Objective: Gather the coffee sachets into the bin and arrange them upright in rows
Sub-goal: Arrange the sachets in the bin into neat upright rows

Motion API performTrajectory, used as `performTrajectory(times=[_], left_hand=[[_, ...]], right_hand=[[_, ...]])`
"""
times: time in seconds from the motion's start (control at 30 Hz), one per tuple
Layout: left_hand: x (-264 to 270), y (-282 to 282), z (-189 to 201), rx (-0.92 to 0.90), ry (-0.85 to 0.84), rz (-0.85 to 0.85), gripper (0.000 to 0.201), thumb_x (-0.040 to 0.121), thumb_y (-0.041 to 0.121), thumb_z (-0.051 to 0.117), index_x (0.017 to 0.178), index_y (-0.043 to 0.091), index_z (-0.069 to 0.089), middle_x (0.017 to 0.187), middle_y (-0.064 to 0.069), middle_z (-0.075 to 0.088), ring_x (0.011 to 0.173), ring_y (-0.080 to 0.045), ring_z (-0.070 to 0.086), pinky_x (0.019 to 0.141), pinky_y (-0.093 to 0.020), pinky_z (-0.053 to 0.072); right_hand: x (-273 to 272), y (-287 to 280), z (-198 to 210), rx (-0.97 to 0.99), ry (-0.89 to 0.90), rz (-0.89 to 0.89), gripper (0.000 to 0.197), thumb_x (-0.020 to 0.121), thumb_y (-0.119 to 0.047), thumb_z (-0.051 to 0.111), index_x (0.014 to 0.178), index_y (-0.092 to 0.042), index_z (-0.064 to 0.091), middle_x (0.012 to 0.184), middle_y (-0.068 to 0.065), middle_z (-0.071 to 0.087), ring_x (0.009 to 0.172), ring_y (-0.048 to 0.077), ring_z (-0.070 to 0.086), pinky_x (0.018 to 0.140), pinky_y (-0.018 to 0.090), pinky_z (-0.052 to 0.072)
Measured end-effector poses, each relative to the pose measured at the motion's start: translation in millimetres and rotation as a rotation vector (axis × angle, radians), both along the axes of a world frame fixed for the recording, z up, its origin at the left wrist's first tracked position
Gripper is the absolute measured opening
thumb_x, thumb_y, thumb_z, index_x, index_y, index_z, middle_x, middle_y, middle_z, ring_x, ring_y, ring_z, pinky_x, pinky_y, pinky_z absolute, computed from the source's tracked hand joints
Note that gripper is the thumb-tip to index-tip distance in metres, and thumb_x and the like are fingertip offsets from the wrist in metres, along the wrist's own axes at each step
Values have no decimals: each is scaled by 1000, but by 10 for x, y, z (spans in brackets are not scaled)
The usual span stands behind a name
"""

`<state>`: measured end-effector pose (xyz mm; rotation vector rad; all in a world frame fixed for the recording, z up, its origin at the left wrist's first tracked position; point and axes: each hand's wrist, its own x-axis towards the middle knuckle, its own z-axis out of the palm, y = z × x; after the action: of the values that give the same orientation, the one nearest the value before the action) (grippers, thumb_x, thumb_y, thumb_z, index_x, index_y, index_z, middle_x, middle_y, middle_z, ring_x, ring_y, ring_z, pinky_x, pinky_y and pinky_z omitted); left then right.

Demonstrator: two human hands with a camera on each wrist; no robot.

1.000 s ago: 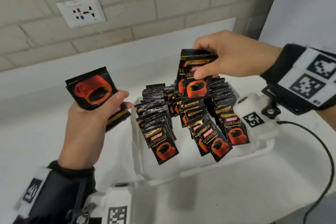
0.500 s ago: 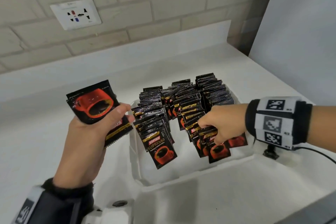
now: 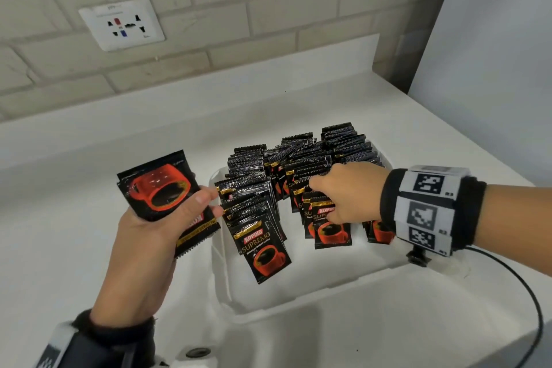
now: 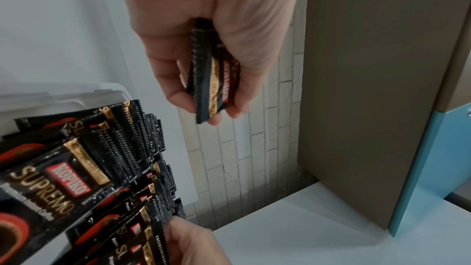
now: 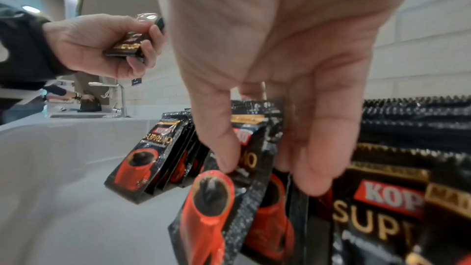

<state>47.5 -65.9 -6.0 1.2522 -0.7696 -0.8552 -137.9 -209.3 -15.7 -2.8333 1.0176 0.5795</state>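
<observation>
1. My left hand (image 3: 155, 236) grips a small stack of sachets (image 3: 161, 191) between thumb and curled fingers, held up just beside the left wall of the bin (image 3: 298, 287); I keep it there as my supply, I judge, so the other hand has only a short reach to the next piece.
2. My right hand (image 3: 349, 191) is down among the rows, fingers (image 5: 219, 148) pointed downward; thumb and fingers pinch the front sachet (image 3: 331, 231) of the middle row by its upper part, seemingly to seat it on its lower edge against its neighbours.
3. The coffee sachets (image 3: 301, 164) stand in three rows in the white bin, serrated tops up; they lean back toward the wall rather than standing plumb, each one propped on the one behind it.
4. The front sachet of the left row (image 3: 264, 251) tilts the most, with bare bin floor in front of it; I think it may slide flat unless more are packed before it.
5. The bin sits on the white tabletop (image 3: 74, 218), below a wall socket (image 3: 122, 24) in the brick wall; I see no loose sachets lying on the tabletop, so what is left of the gathering appears to be the stack in my left hand.
6. The next move wants a gentle release; letting go too quickly could tip the leaning row forward.
</observation>
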Motion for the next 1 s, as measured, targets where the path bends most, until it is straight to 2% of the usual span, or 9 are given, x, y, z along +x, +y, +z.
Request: performTrajectory(times=[0.17, 0.27, 0.37, 0.47, 0.57, 0.67, 0.8, 0.9, 1.0], left_hand=[[-28, 5, -21, 33, -16, -8, 60, 15, 56, 87, 66, 29, 75, 71, 0, 73, 65, -16, 71, 55, -20, 54], [-29, 22, -15, 29, -38, -16, 58, 17, 59, 86, 66, 30, 75, 70, 1, 72, 66, -15, 71, 56, -21, 54], [-26, 48, -4, 19, -65, -16, 53, 21, 59, 85, 65, 31, 74, 66, 1, 71, 64, -13, 69, 58, -21, 55], [-22, 61, -16, 29, -55, -9, 31, 35, 45, 83, 62, 32, 74, 64, 1, 70, 62, -13, 68, 57, -20, 55], [-28, 50, -29, 52, 5, -10, 4, 57, 28, 69, 57, 30, 73, 61, 1, 69, 59, -11, 67, 54, -20, 55], [-3, 22, -86, 59, 81, 3, 26, 89, 10, 48, 73, 16, 68, 67, 0, 71, 57, -12, 67, 49, -21, 54], [-37, -36, -125, 76, 300, -100, 30, 92, 11, 28, 87, 11, 58, 74, -7, 72, 57, -20, 68, 48, -24, 54], [-192, -121, -135, 123, 375, -228, 28, 88, 8, 32, 99, 7, 58, 83, -13, 73, 65, -27, 70, 52, -33, 58], [-372, -208, -187, 169, 294, -315, 32, 76, 8, 51, 107, 11, 59, 92, -11, 74, 76, -24, 72, 57, -31, 58]], right_hand=[[4, 36, 10, -115, 58, 54, 35, 89, -31, 54, 116, -11, 47, 74, -4, 39, 55, 13, 36, 44, 22, 29], [9, 52, 15, -160, 95, 74, 37, 89, -35, 53, 116, -11, 47, 80, -1, 48, 64, 16, 41, 50, 26, 35], [18, 59, 24, -197, 114, 79, 38, 89, -38, 52, 115, -10, 47, 68, -4, 33, 68, 18, 42, 48, 26, 32], [2, 53, 50, -224, 115, 65, 38, 90, -39, 50, 113, -10, 49, 73, -4, 36, 68, 17, 42, 46, 24, 32], [-54, 17, 128, -248, 72, 14, 36, 89, -40, 50, 109, -10, 51, 66, -6, 31, 63, 15, 40, 49, 24, 33], [-160, -42, 289, -271, -41, -74, 35, 91, -42, 47, 107, -11, 50, 65, -5, 29, 61, 14, 38, 46, 23, 29], [-426, -68, 554, -153, -253, -248, 31, 87, -49, 49, 99, -20, 52, 77, -3, 51, 75, 18, 53, 64, 28, 41], [-550, 58, 621, 161, -553, -373, 24, 81, -45, 57, 86, -22, 59, 76, -4, 65, 60, 13, 63, 57, 26, 53], [-508, 276, 463, 391, -755, -406, 26, 72, -47, 62, 84, -24, 63, 75, -2, 68, 65, 11, 68, 62, 31, 58]])
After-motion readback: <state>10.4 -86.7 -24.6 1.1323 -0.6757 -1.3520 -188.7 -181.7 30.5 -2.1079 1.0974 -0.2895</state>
